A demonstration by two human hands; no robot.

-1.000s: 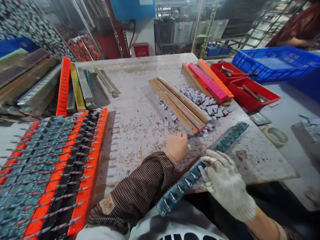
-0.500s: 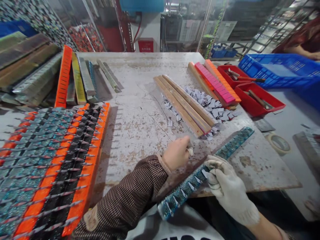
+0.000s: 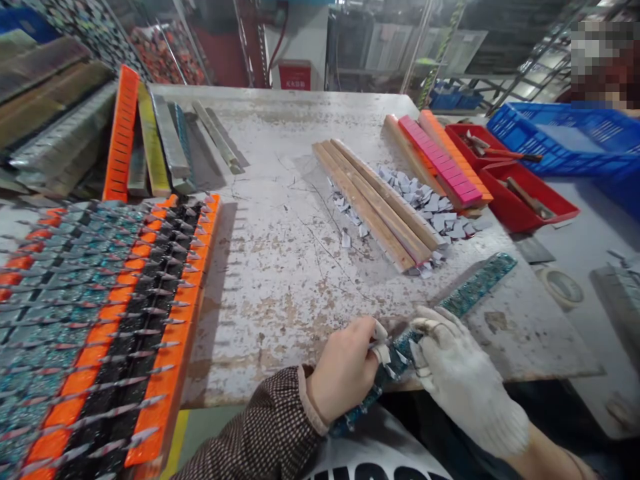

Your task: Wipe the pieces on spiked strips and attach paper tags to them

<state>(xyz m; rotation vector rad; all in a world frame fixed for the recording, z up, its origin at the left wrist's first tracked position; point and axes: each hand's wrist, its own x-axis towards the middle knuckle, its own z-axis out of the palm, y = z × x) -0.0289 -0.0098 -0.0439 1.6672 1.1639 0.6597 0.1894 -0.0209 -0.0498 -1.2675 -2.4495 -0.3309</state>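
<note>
Glittery teal strip, scuffed matt table, wooden slats.

Wooden slats, grey scraps, a pink bar and a glitter strip are laid on a scuffed table.

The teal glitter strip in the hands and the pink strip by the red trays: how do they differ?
The teal glitter strip sparkles; the pink strip is plain, with cross lines. The teal glitter strip is gripped by the bare left hand and the gloved right hand, its near end past the table edge; the pink strip lies untouched on an orange strip. Both are long, narrow and lie slanted.
</note>
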